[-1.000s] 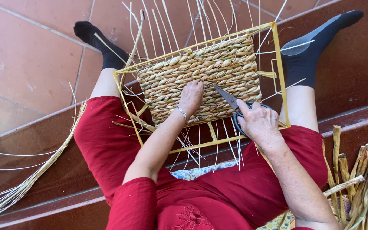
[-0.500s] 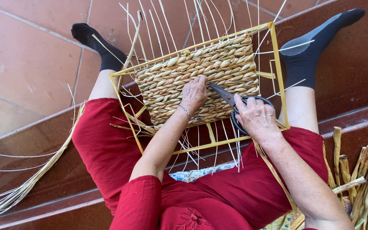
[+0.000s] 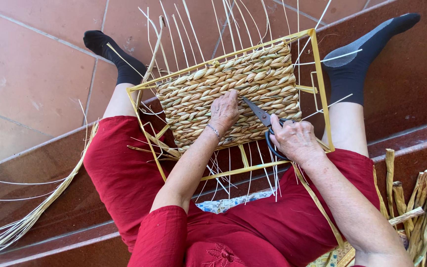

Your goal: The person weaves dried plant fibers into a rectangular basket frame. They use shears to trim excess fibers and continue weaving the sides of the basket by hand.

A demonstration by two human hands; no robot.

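Right hand (image 3: 295, 139) closed through the handles of black scissors (image 3: 262, 117); the blades project up and to the left from its knuckles, long axis diagonal, tips lying on the woven panel (image 3: 213, 89) just beside the left hand (image 3: 224, 111). Left hand pressed flat on the braided weave, fingers curled over a strand. Yellow frame (image 3: 317, 74) surrounds both hands.

I see my left hand (image 3: 225, 110) pressed flat on the braided straw mat (image 3: 228, 94) in its yellow frame (image 3: 320, 89). Just right of it on the mat, my right hand (image 3: 295, 141) grips black-handled scissors (image 3: 263, 118), blades parted.
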